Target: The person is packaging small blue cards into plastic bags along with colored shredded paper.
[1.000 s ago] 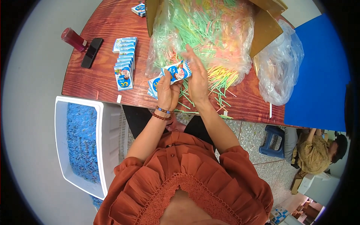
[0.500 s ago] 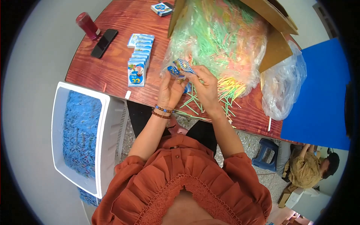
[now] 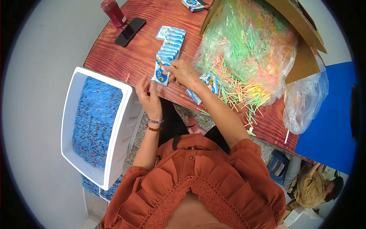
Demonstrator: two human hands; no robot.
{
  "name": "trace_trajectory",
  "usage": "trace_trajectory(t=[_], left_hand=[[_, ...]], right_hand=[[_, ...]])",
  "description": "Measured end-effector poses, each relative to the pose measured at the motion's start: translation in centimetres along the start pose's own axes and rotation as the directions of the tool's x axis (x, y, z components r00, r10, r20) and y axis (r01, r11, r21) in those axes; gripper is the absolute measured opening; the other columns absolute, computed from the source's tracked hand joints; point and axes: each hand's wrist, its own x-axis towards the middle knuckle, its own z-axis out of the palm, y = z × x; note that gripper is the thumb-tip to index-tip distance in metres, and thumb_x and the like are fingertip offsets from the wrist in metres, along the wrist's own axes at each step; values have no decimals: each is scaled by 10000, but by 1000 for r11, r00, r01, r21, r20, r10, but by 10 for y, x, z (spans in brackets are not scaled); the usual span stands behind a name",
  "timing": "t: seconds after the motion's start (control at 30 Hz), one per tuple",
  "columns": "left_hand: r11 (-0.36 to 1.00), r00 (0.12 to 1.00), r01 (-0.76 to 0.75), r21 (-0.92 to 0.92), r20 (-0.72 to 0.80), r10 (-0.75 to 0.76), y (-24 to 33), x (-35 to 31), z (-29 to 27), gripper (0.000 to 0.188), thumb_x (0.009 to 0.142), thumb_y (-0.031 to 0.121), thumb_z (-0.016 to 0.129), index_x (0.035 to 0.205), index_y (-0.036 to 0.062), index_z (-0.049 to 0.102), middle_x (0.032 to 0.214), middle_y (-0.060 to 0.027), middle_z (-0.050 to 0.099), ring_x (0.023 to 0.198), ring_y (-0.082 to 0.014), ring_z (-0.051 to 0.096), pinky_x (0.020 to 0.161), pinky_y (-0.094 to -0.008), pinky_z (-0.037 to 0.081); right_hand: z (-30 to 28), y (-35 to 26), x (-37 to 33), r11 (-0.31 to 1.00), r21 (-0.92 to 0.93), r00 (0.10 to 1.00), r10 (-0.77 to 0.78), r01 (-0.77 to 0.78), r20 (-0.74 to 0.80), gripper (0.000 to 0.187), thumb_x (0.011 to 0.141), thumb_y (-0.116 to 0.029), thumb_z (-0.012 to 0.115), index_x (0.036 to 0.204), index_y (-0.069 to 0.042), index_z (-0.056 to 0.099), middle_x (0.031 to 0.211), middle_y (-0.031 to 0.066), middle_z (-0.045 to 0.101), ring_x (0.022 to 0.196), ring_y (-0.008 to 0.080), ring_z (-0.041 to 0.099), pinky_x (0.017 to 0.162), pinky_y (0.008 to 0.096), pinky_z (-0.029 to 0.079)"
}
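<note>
A row of small blue-and-white packets (image 3: 170, 47) lies overlapping on the red-brown wooden table. At its near end, the fingers of my right hand (image 3: 185, 74) are closed on the right edge of the front packet (image 3: 161, 74); my thumb is partly hidden. My left hand (image 3: 150, 98) is open and empty, its fingers apart at the table edge just short of that packet. Under and beside my right forearm lie another loose packet (image 3: 212, 81) and a further packet (image 3: 194, 96), partly covered by the arm.
Thin coloured sticks (image 3: 244, 91) spill from a clear bag (image 3: 248, 42) in a cardboard box (image 3: 305, 65). A crumpled plastic bag (image 3: 305, 103) and blue board (image 3: 328, 118) stand right. A phone (image 3: 130, 32), red bottle (image 3: 113, 13) and white bin (image 3: 129, 114) are left. A person (image 3: 312, 187) sits far right.
My hands have parted from the packet they held together and moved left to the row. The row now reaches nearer to me. The view has shifted.
</note>
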Motion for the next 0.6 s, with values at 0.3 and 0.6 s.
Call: trace_trajectory(t=[0.3,0.6], left_hand=[[746,912,-396,535,324,252,0,-13,10,255,854,163,655,1099,96,631,1097,-73,583,1052,-265,504,948,-428,281],[673,778,-525,520,614,132,13,-37,66,307,744,262,778,917,87,594,916,-53,569,973,-275,500,858,-431,298]], right_hand=[[-38,11,-58,972,210,943,-33,107,-332,247,929,-204,581,1015,20,641,773,91,672,619,133,642,506,248,500],[-72,89,-121,997,-26,929,54,-68,-365,245,931,-191,579,1057,4,659,840,80,684,734,129,651,664,255,498]])
